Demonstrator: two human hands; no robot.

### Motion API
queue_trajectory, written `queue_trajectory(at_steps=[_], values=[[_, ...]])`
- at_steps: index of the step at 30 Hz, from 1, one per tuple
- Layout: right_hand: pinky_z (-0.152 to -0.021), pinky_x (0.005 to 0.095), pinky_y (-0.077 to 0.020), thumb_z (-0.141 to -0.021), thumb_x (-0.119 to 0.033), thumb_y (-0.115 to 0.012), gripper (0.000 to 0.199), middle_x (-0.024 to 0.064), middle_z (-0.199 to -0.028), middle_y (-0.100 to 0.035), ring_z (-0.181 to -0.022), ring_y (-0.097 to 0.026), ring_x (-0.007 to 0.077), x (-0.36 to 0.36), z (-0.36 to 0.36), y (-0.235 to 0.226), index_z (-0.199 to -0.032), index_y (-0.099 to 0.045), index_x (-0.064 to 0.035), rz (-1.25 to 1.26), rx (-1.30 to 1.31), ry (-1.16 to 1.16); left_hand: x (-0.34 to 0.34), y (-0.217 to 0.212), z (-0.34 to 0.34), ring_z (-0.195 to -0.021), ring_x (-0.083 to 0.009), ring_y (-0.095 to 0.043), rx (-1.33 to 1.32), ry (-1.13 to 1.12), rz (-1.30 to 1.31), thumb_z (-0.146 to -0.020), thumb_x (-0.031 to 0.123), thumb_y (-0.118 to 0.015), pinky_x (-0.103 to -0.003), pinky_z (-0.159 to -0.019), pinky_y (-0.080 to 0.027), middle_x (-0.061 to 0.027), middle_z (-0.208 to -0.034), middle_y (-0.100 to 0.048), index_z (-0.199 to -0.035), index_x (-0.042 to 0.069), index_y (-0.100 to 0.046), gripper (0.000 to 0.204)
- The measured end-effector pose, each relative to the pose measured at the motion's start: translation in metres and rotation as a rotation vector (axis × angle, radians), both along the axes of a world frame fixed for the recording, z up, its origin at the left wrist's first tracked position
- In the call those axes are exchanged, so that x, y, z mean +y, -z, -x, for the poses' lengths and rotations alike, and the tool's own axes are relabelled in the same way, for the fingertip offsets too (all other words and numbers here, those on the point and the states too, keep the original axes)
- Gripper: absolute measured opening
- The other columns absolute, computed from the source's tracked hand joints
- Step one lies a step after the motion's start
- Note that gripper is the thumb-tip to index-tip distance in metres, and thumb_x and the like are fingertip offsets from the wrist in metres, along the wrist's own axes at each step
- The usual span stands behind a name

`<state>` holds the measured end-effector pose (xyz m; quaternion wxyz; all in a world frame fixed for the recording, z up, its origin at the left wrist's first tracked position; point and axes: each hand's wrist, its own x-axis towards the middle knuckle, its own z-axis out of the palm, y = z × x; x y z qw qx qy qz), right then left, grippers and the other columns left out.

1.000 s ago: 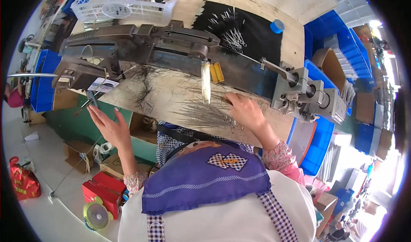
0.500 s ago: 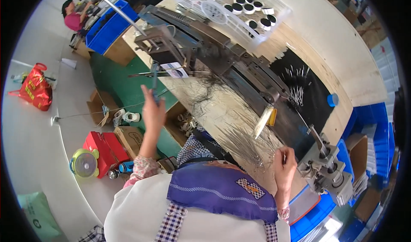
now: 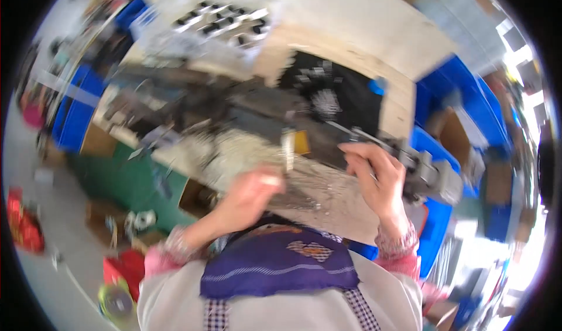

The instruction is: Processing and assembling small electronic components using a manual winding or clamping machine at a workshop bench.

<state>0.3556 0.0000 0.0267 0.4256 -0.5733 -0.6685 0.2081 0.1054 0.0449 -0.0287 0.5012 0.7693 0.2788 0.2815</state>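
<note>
My left hand (image 3: 253,195) is over the near edge of the bench, left of a heap of thin metal wires (image 3: 313,181); motion smears its fingers. My right hand (image 3: 380,181) is by the right end of a long dark metal machine (image 3: 234,105), close to a thin rod (image 3: 351,130) and a grey metal fixture (image 3: 430,176). Its thumb and fingers are curled into a pinch, and anything between the tips is too small to make out. A yellow piece (image 3: 301,142) sits beside a pale strip (image 3: 287,150) on the machine. A blurred blue-grey handle (image 3: 161,181) hangs off the left edge.
Behind the machine, a clear plastic tray (image 3: 263,50) holds several black-and-white round pieces. Small metal parts (image 3: 325,102) lie on a black mat (image 3: 363,108) near a blue cap (image 3: 377,85). Blue bins (image 3: 442,85) stand at the right. A cardboard box (image 3: 196,196) is below the bench.
My left hand has left the blue-grey handle and come right, over the bench. My right hand has risen toward the rod and fixture. The whole view has turned and shifted.
</note>
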Motion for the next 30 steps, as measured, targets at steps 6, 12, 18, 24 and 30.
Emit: queue_trajectory(at_steps=[6, 12, 18, 24, 30], values=[[-0.067, 0.0358, -0.0525, -0.078, 0.002, -0.061, 0.018, 0.0089, -0.087, -0.058, -0.08, -0.062, 0.0291, 0.04, -0.031, 0.025, -0.096, -0.064, -0.0023, -0.168, -0.394, 0.006, -0.003, 0.048, -0.037, -0.081, -0.0127, -0.048, -0.259, -0.18, 0.52, -0.102, 0.02, -0.04, -0.027, -0.069, -0.046, -0.0053, -0.1, -0.044, -0.092, 0.003, -0.052, 0.023], [-0.066, 0.0353, -0.0528, -0.075, -0.004, -0.06, 0.016, 0.008, -0.084, -0.057, -0.082, -0.059, 0.0246, 0.054, -0.026, 0.037, -0.091, -0.064, -0.0033, -0.229, -0.671, -0.047, -0.003, 0.024, -0.061, -0.06, -0.0063, -0.04, -0.393, -0.228, 1.039, -0.101, 0.027, -0.045, -0.022, -0.052, -0.033, 0.0037, -0.076, -0.047, -0.094, 0.014, -0.052, 0.016], [-0.061, 0.0334, -0.0522, -0.069, -0.002, -0.063, 0.019, 0.0065, -0.078, -0.052, -0.079, -0.057, 0.0235, 0.052, -0.022, 0.036, -0.087, -0.061, -0.0038, -0.229, -0.742, -0.055, 0.046, -0.036, -0.001, -0.045, -0.0007, -0.028, -1.236, 0.165, 1.736, -0.099, 0.026, -0.05, -0.018, -0.035, -0.021, 0.001, -0.073, -0.044, -0.095, 0.01, -0.054, 0.017], [-0.062, 0.0373, -0.0511, -0.068, -0.001, -0.062, 0.017, 0.0102, -0.08, -0.054, -0.075, -0.058, 0.0272, 0.039, -0.011, 0.024, -0.085, -0.061, -0.0023, -0.192, -0.587, -0.067, 0.024, 0.018, 0.05, -0.043, -0.0066, -0.038, -0.82, -0.113, 0.793, -0.095, 0.014, -0.054, -0.022, -0.036, -0.028, -0.0018, -0.065, -0.051, -0.089, 0.005, -0.063, 0.014], [-0.072, 0.0391, -0.0486, -0.08, -0.01, -0.063, 0.011, 0.0133, -0.082, -0.058, -0.082, -0.06, 0.0312, 0.112, -0.041, 0.047, -0.087, -0.066, -0.002, 0.038, -0.804, 0.053, 0.036, 0.01, -0.053, -0.052, -0.0272, -0.052, 0.034, 0.239, -0.194, -0.085, 0.012, -0.065, -0.034, -0.051, -0.04, -0.0143, -0.063, -0.056, -0.081, -0.001, -0.068, 0.014]])
